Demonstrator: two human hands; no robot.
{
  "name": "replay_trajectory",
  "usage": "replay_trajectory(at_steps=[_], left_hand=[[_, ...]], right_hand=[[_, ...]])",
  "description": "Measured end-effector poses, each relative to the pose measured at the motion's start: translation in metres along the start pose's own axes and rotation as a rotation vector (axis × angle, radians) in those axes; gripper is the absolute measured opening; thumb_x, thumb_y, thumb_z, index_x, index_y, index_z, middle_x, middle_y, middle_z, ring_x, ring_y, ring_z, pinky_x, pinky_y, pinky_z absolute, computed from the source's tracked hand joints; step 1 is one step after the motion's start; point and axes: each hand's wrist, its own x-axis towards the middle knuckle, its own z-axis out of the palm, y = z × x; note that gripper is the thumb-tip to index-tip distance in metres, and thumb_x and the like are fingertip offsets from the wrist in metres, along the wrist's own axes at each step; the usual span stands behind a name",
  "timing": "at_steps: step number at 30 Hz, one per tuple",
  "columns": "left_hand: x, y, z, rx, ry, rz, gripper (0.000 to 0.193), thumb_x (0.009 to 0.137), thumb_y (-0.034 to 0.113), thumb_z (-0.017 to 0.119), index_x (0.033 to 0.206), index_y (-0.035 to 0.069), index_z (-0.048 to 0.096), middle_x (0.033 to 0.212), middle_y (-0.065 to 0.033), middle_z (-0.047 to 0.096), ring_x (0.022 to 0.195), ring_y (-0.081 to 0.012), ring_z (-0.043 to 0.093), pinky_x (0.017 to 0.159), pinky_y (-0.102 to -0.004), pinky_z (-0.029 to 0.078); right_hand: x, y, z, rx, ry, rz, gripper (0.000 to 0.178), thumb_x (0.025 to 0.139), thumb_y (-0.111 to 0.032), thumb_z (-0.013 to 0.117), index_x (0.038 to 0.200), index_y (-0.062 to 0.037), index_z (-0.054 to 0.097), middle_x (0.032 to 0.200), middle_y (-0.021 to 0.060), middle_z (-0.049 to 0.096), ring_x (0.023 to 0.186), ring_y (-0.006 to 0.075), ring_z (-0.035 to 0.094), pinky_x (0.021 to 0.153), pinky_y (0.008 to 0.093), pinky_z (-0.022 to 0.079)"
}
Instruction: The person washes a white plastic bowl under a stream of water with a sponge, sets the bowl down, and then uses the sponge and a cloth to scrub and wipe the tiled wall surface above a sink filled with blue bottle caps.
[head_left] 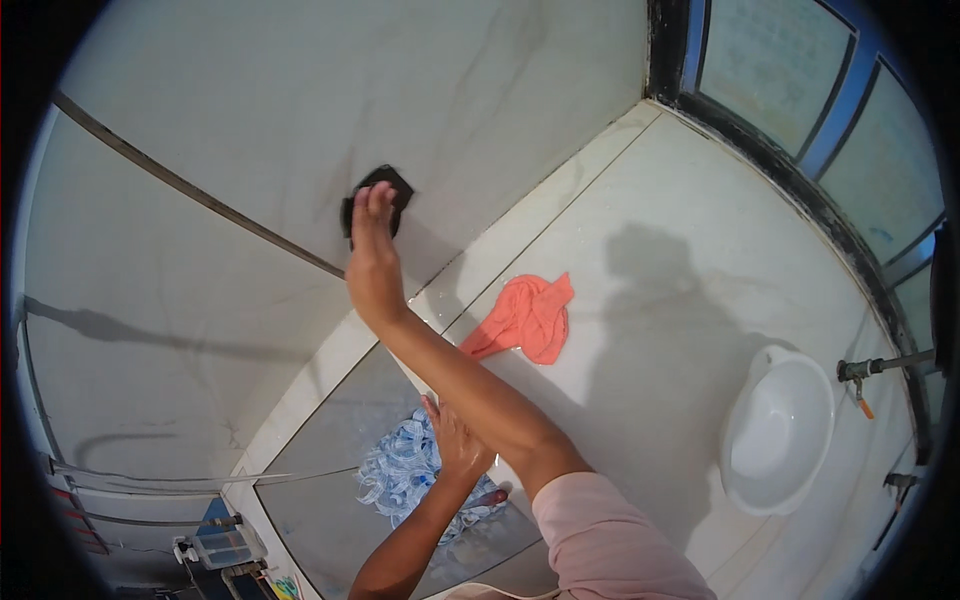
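Observation:
My right hand reaches up to the grey-white tiled wall and presses a dark black scrubbing pad flat against it. Part of the pad is covered by the fingers. Below the right forearm, my left hand leans at the edge of the white ledge, fingers stretched out, holding nothing that I can see. Beside it, lower down, is a crumpled blue-and-white heap that looks like cloth. A wet-looking coral-orange cloth lies bunched on the ledge, right of the right forearm.
A white oval plastic basin stands on the ledge at the right, near a wall tap with an orange handle. Blue-framed windows are at the upper right. Pipes and a clear plastic container are at the lower left.

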Motion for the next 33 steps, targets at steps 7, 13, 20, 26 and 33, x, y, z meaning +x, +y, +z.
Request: replay_trajectory(at_steps=[7,13,20,26,33], left_hand=[[0.005,0.012,-0.005,-0.017,0.028,-0.061,0.06,0.083,0.032,0.049,0.132,0.001,0.033,0.14,-0.0249,0.022,0.132,-0.0391,0.018,0.103,-0.0589,0.005],[0.012,0.016,-0.006,-0.042,0.014,-0.096,0.062,0.083,0.034,0.047,0.134,0.002,0.029,0.139,-0.0243,0.023,0.132,-0.0395,0.015,0.103,-0.0595,0.004],[0.007,0.014,-0.01,-0.056,-0.038,-0.104,0.06,0.084,0.031,0.046,0.134,0.002,0.027,0.14,-0.0252,0.021,0.132,-0.0391,0.014,0.104,-0.0583,0.003],[0.01,0.018,-0.009,-0.048,0.0,-0.101,0.06,0.085,0.032,0.045,0.132,-0.001,0.03,0.14,-0.0259,0.022,0.132,-0.0394,0.016,0.104,-0.0568,0.004],[0.009,0.019,-0.009,-0.065,0.034,-0.105,0.06,0.084,0.035,0.045,0.132,0.0,0.031,0.14,-0.0255,0.022,0.132,-0.0387,0.016,0.104,-0.0572,0.003]], right_hand=[[0.035,0.069,-0.039,-0.095,0.31,0.268,0.052,0.083,0.006,0.037,0.132,0.0132,0.022,0.139,0.0314,0.018,0.129,0.0417,0.022,0.106,0.0451,0.026],[0.054,0.058,-0.041,-0.057,0.109,-0.17,0.048,0.085,0.008,0.035,0.133,0.0077,0.027,0.139,0.0254,0.024,0.13,0.0378,0.022,0.109,0.0407,0.019],[0.01,0.021,-0.011,-0.121,-0.12,-0.247,0.056,0.078,0.009,0.043,0.131,0.0119,0.025,0.139,0.0282,0.022,0.13,0.0389,0.022,0.108,0.0435,0.022],[0.01,0.06,-0.033,-0.208,0.159,0.055,0.056,0.076,0.012,0.041,0.13,0.0121,0.027,0.137,0.0297,0.024,0.129,0.0402,0.024,0.108,0.0401,0.026],[-0.004,0.026,-0.015,-0.185,-0.078,-0.329,0.053,0.077,0.014,0.038,0.129,0.0122,0.029,0.136,0.0295,0.026,0.128,0.0397,0.025,0.108,0.0402,0.026]])
